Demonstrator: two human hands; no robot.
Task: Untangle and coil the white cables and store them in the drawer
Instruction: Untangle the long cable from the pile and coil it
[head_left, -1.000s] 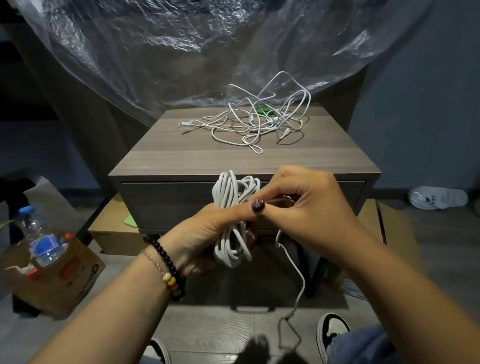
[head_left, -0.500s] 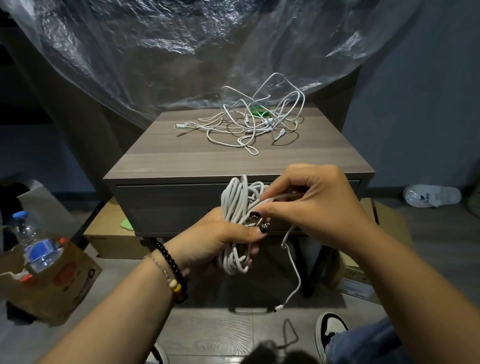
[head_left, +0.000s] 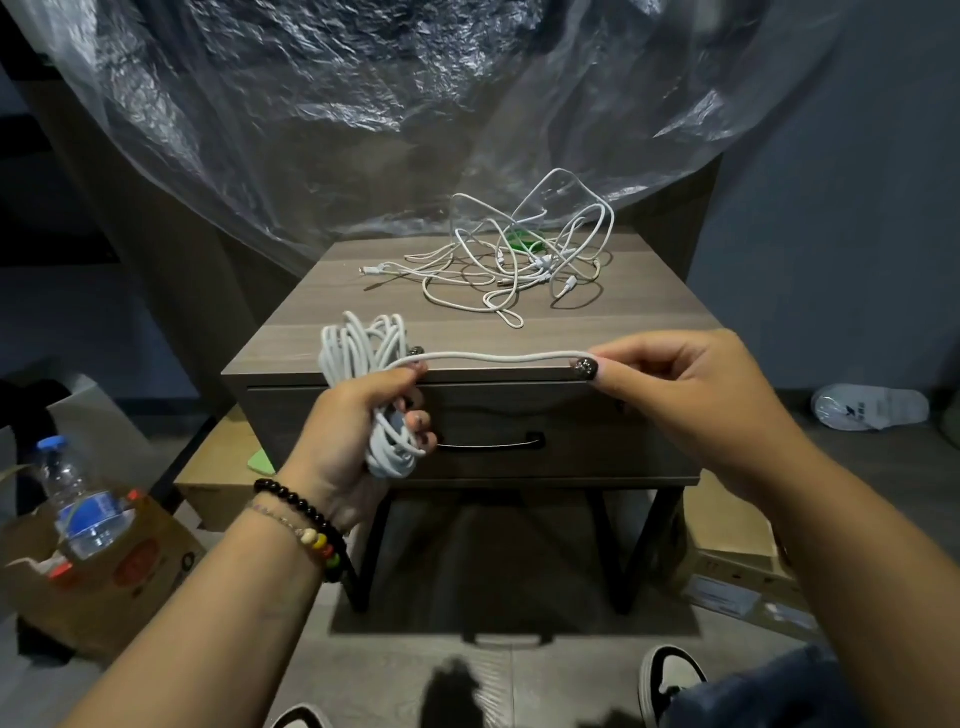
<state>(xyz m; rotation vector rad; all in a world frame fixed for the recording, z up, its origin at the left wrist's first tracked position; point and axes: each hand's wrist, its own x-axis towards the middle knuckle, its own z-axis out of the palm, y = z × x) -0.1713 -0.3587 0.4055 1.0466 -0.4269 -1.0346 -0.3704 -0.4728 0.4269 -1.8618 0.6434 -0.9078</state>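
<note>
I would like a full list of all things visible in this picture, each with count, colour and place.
coiled cable: 1, white, gripped in the left hand, free end stretched to the right hand
tangled cables: 1 pile, white, on the nightstand top, far side
nightstand: 1, grey-brown wood, centre
drawer: 1, same wood with dark handle, closed, front of nightstand
plastic sheet: 1, clear, hanging behind
water bottle: 1, clear with blue cap, in a box at left
cardboard boxes: several, brown, on the floor at both sides
slipper: 1, white, floor at right
shoes: 2, black and white, bottom edge
bracelets: 2, on left wrist
left hand: grips the coil
right hand: pinches the cable end
</note>
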